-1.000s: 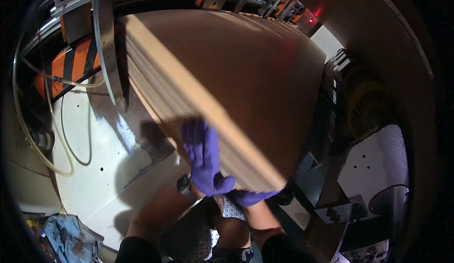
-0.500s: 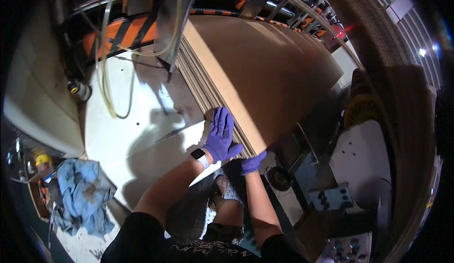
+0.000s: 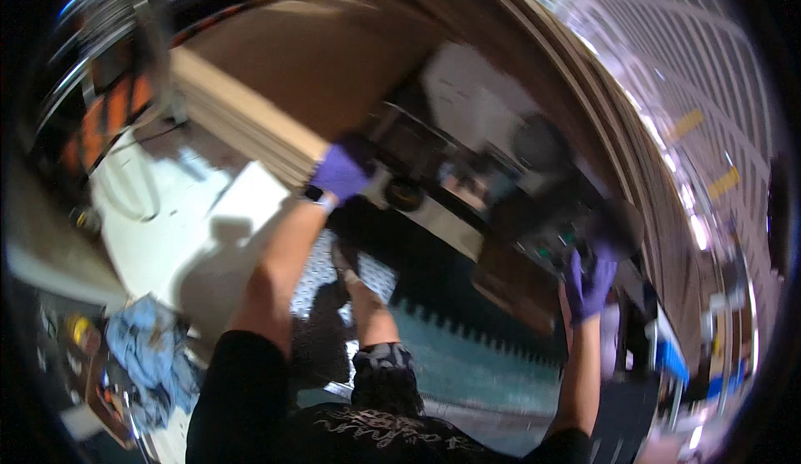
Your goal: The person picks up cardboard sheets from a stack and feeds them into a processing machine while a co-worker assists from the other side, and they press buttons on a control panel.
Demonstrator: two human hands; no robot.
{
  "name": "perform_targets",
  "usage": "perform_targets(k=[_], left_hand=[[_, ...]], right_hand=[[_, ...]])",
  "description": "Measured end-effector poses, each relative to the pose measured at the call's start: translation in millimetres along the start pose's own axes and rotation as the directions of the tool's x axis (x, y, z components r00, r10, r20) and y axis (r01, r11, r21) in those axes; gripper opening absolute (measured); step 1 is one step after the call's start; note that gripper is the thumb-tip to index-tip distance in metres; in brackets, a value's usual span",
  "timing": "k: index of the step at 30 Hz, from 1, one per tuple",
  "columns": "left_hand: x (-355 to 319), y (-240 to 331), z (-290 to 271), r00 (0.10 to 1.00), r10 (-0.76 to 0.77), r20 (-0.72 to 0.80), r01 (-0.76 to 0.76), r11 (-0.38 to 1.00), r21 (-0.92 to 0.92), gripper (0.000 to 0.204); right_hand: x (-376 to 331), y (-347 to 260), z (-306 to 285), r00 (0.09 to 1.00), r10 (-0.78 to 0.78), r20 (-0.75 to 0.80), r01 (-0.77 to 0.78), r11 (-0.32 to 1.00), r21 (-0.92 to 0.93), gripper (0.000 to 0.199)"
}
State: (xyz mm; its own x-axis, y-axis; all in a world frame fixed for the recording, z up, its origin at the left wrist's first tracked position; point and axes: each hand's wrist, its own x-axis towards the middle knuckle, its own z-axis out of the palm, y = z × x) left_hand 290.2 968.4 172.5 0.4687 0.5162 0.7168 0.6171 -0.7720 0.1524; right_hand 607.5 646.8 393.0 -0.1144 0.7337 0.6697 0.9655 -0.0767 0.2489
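My left hand (image 3: 340, 174), in a purple glove with a watch at the wrist, rests at the near corner of a stack of brown cardboard sheets (image 3: 250, 118). Blur and shadow hide its fingertips, so I cannot make out whether they curl round the edge. Out to the right, my right hand (image 3: 591, 287), also purple-gloved, is raised with thumb and fingers apart. It is beside a dark control panel (image 3: 546, 247) with small green spots and a dark round shape (image 3: 615, 229). Whether it touches either is unclear from the blur.
Machine rollers and an orange-black striped guard (image 3: 125, 109) stand at the far left. Clear hoses hang over a white surface (image 3: 125, 189). A blue rag (image 3: 150, 347) lies lower left near a box of tools. Tall cardboard layers (image 3: 584, 105) curve along the right.
The view has swung right. My right hand has left the stack's near end and moved far right to the control panel. My left hand has shifted from the stack's side to its corner.
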Motion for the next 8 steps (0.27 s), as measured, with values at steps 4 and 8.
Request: perform_targets(k=[4, 8], left_hand=[[-5.0, 9.2, -18.5, 0.995, 0.083, 0.057, -0.089, 0.989, 0.116, 0.025], [-31.3, 23.9, -56.5, 0.997, 0.069, -0.040, -0.059, 0.976, 0.211, 0.046]], right_hand=[[10.5, 49.8, 14.0, 0.983, 0.054, 0.178, -0.019, 0.982, -0.189, 0.084], [34.0, 38.1, 52.7, 0.978, -0.036, 0.206, 0.085, 0.968, -0.236, 0.088]])
